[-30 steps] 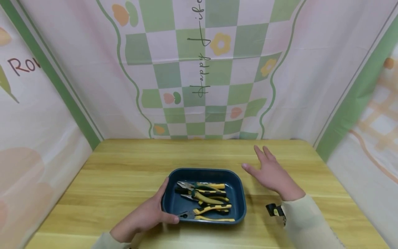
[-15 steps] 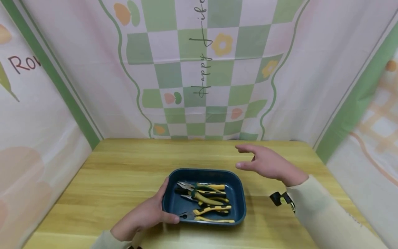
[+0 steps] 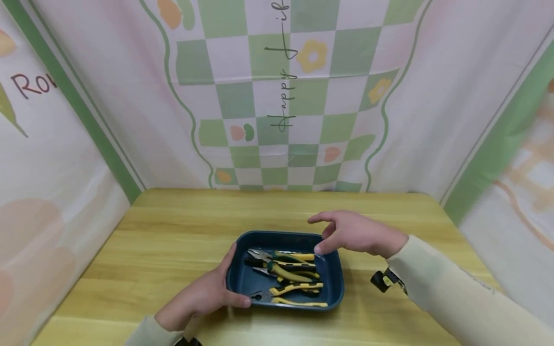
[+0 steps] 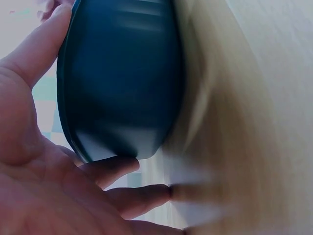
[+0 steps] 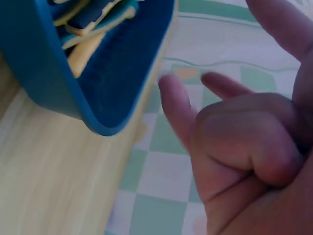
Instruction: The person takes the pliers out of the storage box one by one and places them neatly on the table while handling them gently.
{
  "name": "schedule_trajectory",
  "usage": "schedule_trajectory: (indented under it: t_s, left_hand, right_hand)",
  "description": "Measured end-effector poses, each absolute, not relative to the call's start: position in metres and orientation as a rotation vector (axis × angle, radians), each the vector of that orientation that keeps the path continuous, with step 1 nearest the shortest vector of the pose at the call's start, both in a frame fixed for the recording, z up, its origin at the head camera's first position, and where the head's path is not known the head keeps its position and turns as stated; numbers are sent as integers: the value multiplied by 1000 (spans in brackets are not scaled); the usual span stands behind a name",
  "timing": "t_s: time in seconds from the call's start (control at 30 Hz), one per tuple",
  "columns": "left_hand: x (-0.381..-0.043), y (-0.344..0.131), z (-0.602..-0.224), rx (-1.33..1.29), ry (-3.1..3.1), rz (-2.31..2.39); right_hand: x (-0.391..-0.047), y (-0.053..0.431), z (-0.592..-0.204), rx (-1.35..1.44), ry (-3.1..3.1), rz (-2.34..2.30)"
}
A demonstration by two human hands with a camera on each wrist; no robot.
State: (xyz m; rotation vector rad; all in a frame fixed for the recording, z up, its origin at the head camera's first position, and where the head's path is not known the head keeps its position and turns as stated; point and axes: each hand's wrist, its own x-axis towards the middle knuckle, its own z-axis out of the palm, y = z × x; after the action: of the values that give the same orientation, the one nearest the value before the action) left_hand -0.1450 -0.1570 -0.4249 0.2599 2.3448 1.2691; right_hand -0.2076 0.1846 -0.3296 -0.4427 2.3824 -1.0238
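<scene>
A dark blue rectangular tray (image 3: 333, 276) lies near the table's front. Inside are several pliers with yellow, black and green handles. The front pliers (image 3: 297, 288) have yellow-and-black handles and jaws pointing left. Behind them, pliers with green-and-yellow handles (image 3: 291, 276) overlap others, partly hiding them. My left hand (image 3: 207, 293) holds the tray's left end, its thumb on the rim at the front corner. In the left wrist view its fingers (image 4: 139, 199) lie along the tray's outer wall. My right hand (image 3: 357, 234) is over the far right corner, thumb and index apart, holding nothing.
The light wooden table (image 3: 173, 226) extends around the tray. Patterned cloth with green and white checks (image 3: 272, 154) hangs behind it, and more cloth stands at both sides. A small black wrist device (image 3: 383, 280) hangs beneath the right sleeve.
My right hand has moved left and toward the tray, from beside it to over its far right corner. The left hand and the pliers stay in place.
</scene>
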Motion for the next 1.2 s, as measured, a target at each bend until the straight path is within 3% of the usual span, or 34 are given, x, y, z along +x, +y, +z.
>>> schedule_trajectory:
  t_s: [0.47,1.2]
  left_hand:
    - [-147,-156,-428,246,2372,1258]
    - [-141,-158,-428,285,2364,1291]
  right_hand:
    - [-198,165,-349,-621,2369,-635]
    - [-195,145,-364,-649,2331,-327]
